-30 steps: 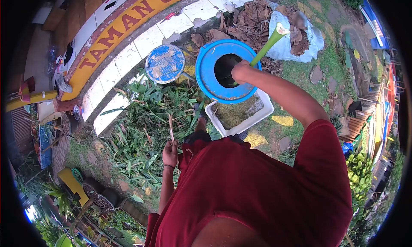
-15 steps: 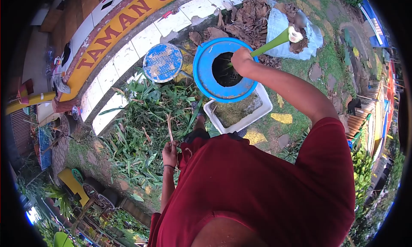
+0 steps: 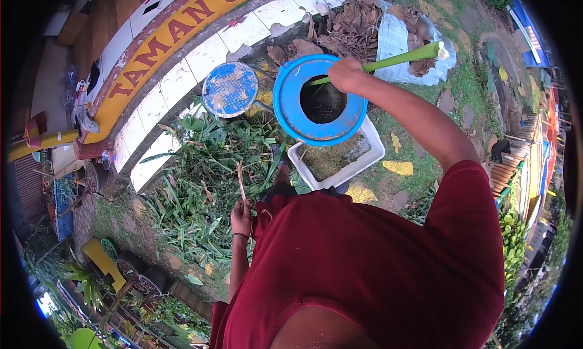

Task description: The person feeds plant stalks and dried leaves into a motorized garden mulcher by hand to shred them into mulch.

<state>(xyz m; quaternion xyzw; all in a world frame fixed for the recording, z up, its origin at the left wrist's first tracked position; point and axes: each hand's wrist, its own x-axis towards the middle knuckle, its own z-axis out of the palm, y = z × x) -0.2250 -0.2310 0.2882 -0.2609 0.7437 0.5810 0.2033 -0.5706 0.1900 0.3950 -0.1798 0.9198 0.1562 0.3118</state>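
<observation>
My right hand (image 3: 347, 74) is wrapped round a thick green stalk (image 3: 401, 59) above the rim of a blue drum (image 3: 291, 109). The stalk's pale cut end points to the right, and its other end reaches over the drum's round opening, whose inside is dark. Low at the left, my left hand (image 3: 241, 215) grips a thin brownish strip (image 3: 241, 182) that stands up from the fingers. Beneath the drum lies a white tray (image 3: 378, 150) holding greenish-brown matter. The blue round lid (image 3: 230, 89) rests just left of the drum.
Cut green leaves (image 3: 200, 185) cover the ground at the left. Dry brown leaves (image 3: 358, 27) and a pale sack (image 3: 392, 36) lie behind the drum. A tiled ledge (image 3: 206, 54) with a yellow lettered border (image 3: 161, 51) curves across the back left.
The stalk has swung from slanting upward to lying flatter, its cut end now farther right. My right hand has risen slightly. My left hand has hardly moved.
</observation>
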